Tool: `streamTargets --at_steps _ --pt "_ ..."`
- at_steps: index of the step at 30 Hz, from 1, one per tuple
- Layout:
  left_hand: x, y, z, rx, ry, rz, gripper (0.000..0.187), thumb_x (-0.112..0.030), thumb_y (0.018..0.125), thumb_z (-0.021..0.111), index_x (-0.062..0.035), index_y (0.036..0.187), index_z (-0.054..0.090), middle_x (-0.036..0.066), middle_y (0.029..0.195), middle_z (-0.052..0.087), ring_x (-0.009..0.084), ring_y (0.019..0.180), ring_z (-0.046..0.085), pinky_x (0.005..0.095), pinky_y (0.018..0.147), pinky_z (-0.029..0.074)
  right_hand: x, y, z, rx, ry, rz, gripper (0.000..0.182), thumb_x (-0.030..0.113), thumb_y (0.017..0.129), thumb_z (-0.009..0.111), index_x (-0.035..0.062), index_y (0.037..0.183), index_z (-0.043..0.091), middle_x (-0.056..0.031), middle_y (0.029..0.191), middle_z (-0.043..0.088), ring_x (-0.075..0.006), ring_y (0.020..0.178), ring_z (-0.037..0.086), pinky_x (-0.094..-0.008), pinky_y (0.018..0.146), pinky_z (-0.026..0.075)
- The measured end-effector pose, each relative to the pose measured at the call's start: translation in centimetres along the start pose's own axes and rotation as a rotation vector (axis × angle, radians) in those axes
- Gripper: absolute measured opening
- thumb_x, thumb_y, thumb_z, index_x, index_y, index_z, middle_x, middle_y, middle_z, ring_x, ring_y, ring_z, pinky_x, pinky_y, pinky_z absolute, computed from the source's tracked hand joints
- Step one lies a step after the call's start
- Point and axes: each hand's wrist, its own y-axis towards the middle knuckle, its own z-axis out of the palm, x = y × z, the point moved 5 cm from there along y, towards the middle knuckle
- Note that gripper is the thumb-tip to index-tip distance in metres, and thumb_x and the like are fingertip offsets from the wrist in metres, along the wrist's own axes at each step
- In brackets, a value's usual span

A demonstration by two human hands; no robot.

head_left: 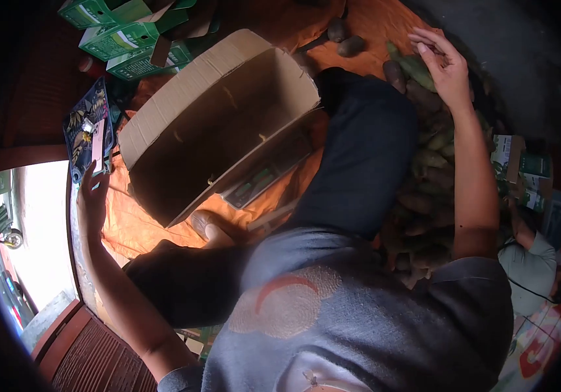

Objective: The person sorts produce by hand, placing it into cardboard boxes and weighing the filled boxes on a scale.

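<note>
My left hand (93,202) is raised at the left with its fingers apart. Its fingertips are right at the lower end of a pink phone (99,147), which lies on a dark leaf-patterned surface (78,124). On the right, my right hand (449,73) is open, fingers stretched out, over a heap of brown and green oval produce (434,140). Between my arms an open cardboard box (195,104) stands tilted with a bare inside. It covers part of a flat scale (261,183) with a display.
Green printed cartons (120,42) are stacked at the upper left. An orange sheet (123,215) covers the floor, with loose brown pieces (350,46) at the top. Another person (532,264) sits at the right near more cartons (534,164). A bright doorway (45,225) opens at left.
</note>
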Motion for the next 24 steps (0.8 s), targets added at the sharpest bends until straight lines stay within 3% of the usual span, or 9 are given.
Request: streamTargets --at_steps 4,7,8,10,13,17,20,23,24 --pt "2.9 1.0 -1.4 0.005 -0.251 0.123 0.048 -0.030 0.093 0.052 -0.0100 0.135 0.040 0.018 0.123 0.054 0.0247 0.114 0.051 0.0371 0.098 0.038 -8.1 -9.0 -4.1 0.000 -0.031 0.311 0.029 0.012 0.090 0.056 0.0043 0.117 0.057 -0.0062 0.105 0.065 -0.0100 0.096 0.059 -0.0229 0.082 0.045" --pt "1.9 -0.1 -3.0 0.026 -0.271 0.131 0.048 -0.030 0.094 0.049 -0.0088 0.136 0.038 0.019 0.128 0.050 0.0272 0.123 0.043 0.0395 0.104 0.031 -11.8 -16.8 -4.7 -0.137 0.063 0.562 0.040 0.023 0.092 0.054 0.0068 0.128 0.048 -0.0117 0.124 0.054 -0.0166 0.113 0.051 -0.0270 0.093 0.040" --pt "0.6 -0.9 -3.6 0.015 -0.268 0.146 0.048 -0.030 0.094 0.048 -0.0087 0.136 0.038 0.019 0.128 0.049 0.0277 0.124 0.042 0.0400 0.105 0.030 -11.8 -18.7 -4.4 -0.147 0.129 0.641 0.050 0.034 0.095 0.046 0.0082 0.137 0.037 -0.0144 0.139 0.038 -0.0214 0.130 0.033 -0.0320 0.106 0.026" --pt "0.0 -1.7 -4.1 0.048 -0.192 0.143 0.048 -0.030 0.094 0.048 -0.0079 0.136 0.038 0.019 0.130 0.047 0.0277 0.125 0.041 0.0406 0.105 0.029 -13.0 -22.1 -3.8 -0.311 0.486 0.768 0.060 0.048 0.096 0.029 0.0113 0.143 0.023 -0.0111 0.147 0.026 -0.0213 0.139 0.013 -0.0363 0.111 0.004" --pt "2.5 -2.4 -3.5 0.106 -0.219 0.149 0.047 -0.029 0.095 0.047 -0.0076 0.136 0.038 0.017 0.133 0.045 0.0271 0.126 0.040 0.0405 0.106 0.029 -14.4 -25.8 -4.1 -0.561 1.127 0.924 0.077 0.062 0.090 0.016 0.0079 0.144 0.016 -0.0106 0.150 0.017 -0.0216 0.140 0.002 -0.0364 0.110 -0.007" --pt "7.0 -5.9 -1.1 0.305 -0.090 0.096 0.046 -0.025 0.094 0.049 -0.0090 0.135 0.039 0.020 0.128 0.048 0.0293 0.121 0.046 0.0405 0.102 0.034 -16.0 -28.3 -5.1 -0.600 1.438 0.854 0.086 0.065 0.088 0.008 -0.0012 0.142 0.018 -0.0105 0.150 0.020 -0.0211 0.141 0.004 -0.0379 0.111 -0.005" --pt "7.3 -7.4 -0.7 0.179 -0.048 0.081 0.042 -0.023 0.093 0.049 -0.0082 0.133 0.044 0.022 0.122 0.053 0.0298 0.119 0.048 0.0414 0.099 0.037 -18.4 -29.2 -5.5 -0.573 1.291 0.961 0.081 0.060 0.091 0.010 -0.0031 0.136 0.031 -0.0161 0.142 0.035 -0.0245 0.134 0.028 -0.0400 0.111 0.013" --pt "8.4 -7.4 -1.1 0.111 -0.049 0.121 0.041 -0.023 0.094 0.049 -0.0058 0.131 0.045 0.018 0.124 0.052 0.0281 0.118 0.049 0.0403 0.100 0.038 -24.8 -32.6 -8.2 -0.779 0.648 1.139 0.076 0.056 0.094 0.015 -0.0056 0.127 0.044 -0.0202 0.126 0.051 -0.0280 0.114 0.052 -0.0394 0.101 0.033" --pt "8.1 -7.5 -1.3 0.085 -0.048 0.124 0.040 -0.022 0.094 0.049 -0.0058 0.130 0.046 0.018 0.125 0.052 0.0287 0.118 0.049 0.0407 0.099 0.038 -27.7 -34.4 -9.7 -0.868 0.537 1.189 0.053 0.039 0.097 0.034 -0.0067 0.118 0.051 -0.0208 0.110 0.060 -0.0285 0.094 0.061 -0.0367 0.093 0.041"
